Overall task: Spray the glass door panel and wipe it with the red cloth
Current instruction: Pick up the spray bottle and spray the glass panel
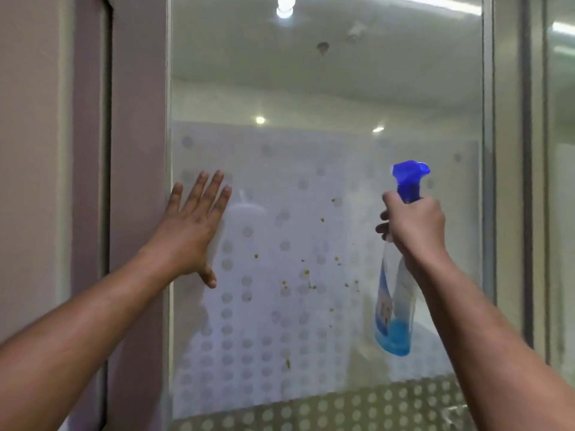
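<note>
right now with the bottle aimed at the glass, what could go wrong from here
1. The left hand lies flat on the glass beside the brown specks; spray may wet it, and the palm could leave smears.
2. The bottle holds only a little blue liquid at the bottom, so the right hand may pump air before the specks are covered.
3. No red cloth is in view; spray may run down before wiping starts.

A mauve wall (pixel 137 119) runs up the left beside a dark vertical gap (pixel 107 150). Metal frame posts (pixel 510 181) stand right. Ceiling lights (pixel 284 7) glare above, reflected bright and blurry.
</note>
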Available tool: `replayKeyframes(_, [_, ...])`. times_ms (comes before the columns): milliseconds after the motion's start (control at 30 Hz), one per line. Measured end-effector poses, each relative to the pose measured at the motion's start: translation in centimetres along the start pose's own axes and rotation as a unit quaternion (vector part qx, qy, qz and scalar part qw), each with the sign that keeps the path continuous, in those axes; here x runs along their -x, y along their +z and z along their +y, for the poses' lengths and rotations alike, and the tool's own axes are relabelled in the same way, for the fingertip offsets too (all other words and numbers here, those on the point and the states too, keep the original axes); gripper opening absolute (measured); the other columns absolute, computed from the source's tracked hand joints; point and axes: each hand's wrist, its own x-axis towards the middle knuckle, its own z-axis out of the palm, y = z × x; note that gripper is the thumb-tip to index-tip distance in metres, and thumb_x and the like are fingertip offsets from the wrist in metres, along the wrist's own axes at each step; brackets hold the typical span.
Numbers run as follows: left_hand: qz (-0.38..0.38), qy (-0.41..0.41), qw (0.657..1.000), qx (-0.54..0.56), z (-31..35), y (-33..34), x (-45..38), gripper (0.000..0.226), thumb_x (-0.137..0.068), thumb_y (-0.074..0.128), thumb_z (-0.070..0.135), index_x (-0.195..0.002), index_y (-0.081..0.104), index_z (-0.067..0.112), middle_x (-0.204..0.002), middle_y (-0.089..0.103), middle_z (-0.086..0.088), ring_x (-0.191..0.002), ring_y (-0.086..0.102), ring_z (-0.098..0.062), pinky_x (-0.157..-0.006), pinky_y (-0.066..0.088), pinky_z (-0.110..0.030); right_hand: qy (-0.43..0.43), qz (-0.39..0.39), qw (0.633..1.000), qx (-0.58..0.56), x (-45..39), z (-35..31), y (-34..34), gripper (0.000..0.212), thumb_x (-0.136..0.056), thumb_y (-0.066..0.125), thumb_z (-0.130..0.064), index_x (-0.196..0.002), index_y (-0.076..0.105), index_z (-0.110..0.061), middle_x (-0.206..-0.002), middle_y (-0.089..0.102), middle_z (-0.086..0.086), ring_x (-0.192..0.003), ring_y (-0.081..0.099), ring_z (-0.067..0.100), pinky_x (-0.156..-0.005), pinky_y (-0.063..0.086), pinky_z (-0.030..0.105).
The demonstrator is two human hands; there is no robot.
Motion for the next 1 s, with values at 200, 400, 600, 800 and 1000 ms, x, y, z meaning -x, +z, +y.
replayKeyframes(200, [0.0,0.001,1.0,0.003,0.2,-0.4,0.4,0.18,-0.045,0.086,0.079,-0.153,-0.041,0.011,-0.16,-0.051,-0.015,-0.151,-0.042,-0.036,-0.128,-0.009,-0.063,-0.104,-0.099,0.989,0.047,7.5,-1.2,6.6,0.032,-0.093,0.063,-0.04,-0.073,0.06,-0.015,-0.071,0.075,0.013,-0.065,0.078,0.032,-0.07,0.062,0.048])
replayKeyframes(400, [0.016,0.011,1.0,0.022,-0.2,-0.4,0.6,0.18,-0.044,0.088,0.077,-0.154,-0.039,0.015,-0.162,-0.049,-0.012,-0.153,-0.039,-0.034,-0.129,-0.009,-0.06,-0.17,-0.199,0.957,0.122,14.3,-1.3,11.3,0.031,-0.095,0.057,-0.041,-0.077,0.053,-0.016,-0.071,0.063,0.007,-0.069,0.061,0.034,-0.055,0.041,0.04])
replayKeyframes(600, [0.019,0.009,1.0,0.009,-0.5,0.0,0.4,0.181,-0.043,0.087,0.079,-0.153,-0.041,0.014,-0.16,-0.051,-0.013,-0.152,-0.041,-0.035,-0.129,-0.005,-0.062,-0.127,-0.245,0.947,0.164,17.3,1.8,10.3,0.03,-0.095,0.056,-0.042,-0.079,0.054,-0.016,-0.069,0.061,0.005,-0.066,0.057,0.031,-0.06,0.047,0.045])
replayKeyframes(800, [0.022,0.009,1.0,0.016,-0.5,0.3,0.3,0.181,-0.045,0.087,0.078,-0.149,-0.046,0.015,-0.158,-0.054,-0.013,-0.151,-0.043,-0.034,-0.129,-0.009,-0.061,-0.187,-0.191,0.957,0.113,9.9,-4.9,11.0,0.032,-0.092,0.055,-0.04,-0.073,0.053,-0.014,-0.07,0.068,0.011,-0.066,0.072,0.036,-0.068,0.06,0.049])
replayKeyframes(1000, [0.015,0.008,1.0,0.012,-0.5,0.0,0.4,0.179,-0.045,0.085,0.08,-0.151,-0.044,0.014,-0.156,-0.056,-0.012,-0.15,-0.044,-0.033,-0.129,-0.011,-0.06,-0.232,-0.142,0.95,0.153,2.5,-10.9,10.6,0.031,-0.08,0.051,-0.044,-0.066,0.054,-0.017,-0.079,0.076,0.02,-0.076,0.077,0.044,-0.077,0.064,0.049])
